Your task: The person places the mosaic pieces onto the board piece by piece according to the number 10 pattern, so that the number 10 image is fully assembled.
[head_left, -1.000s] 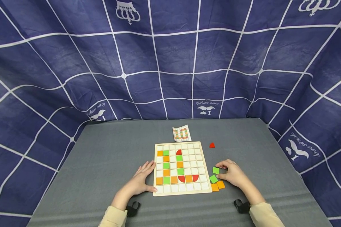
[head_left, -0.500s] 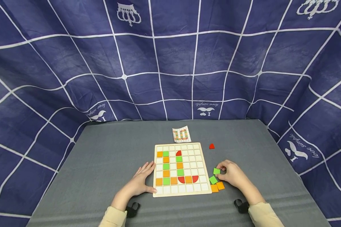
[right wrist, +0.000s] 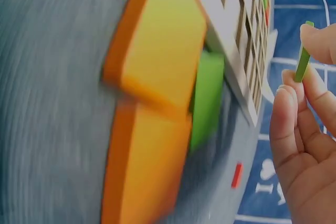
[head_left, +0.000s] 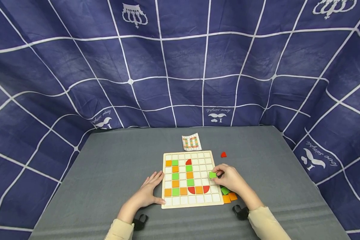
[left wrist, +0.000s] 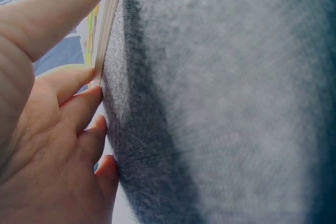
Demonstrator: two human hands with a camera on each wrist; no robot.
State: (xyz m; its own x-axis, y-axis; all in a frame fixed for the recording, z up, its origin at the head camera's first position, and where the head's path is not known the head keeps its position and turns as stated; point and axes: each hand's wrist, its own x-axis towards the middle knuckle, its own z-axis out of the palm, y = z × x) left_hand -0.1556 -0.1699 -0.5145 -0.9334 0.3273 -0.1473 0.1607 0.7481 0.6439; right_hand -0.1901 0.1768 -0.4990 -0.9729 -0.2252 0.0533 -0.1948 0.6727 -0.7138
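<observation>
A wooden grid board (head_left: 199,199) lies on the grey table, with orange and green square tiles and red quarter-round tiles in some of its cells. My right hand (head_left: 229,176) pinches a green square tile (head_left: 212,175) between thumb and fingertips, over the board's right edge; the right wrist view shows this green tile (right wrist: 303,64) edge-on. My left hand (head_left: 148,191) rests at the board's left edge with fingers spread, thumb at the near corner. In the left wrist view, the left hand (left wrist: 63,129) touches the board's side with its fingertips.
Beside the board's right edge lie a loose green tile (head_left: 224,190) and two orange tiles, one orange tile (head_left: 233,196) farther right. A red quarter-round tile (head_left: 223,154) sits farther back. Behind the board is a patterned card (head_left: 192,142). A blue curtain (head_left: 180,66) hangs behind the table.
My right hand has lifted the green tile from beside the board and carried it left, over the board's right edge. The left hand stays where it was.
</observation>
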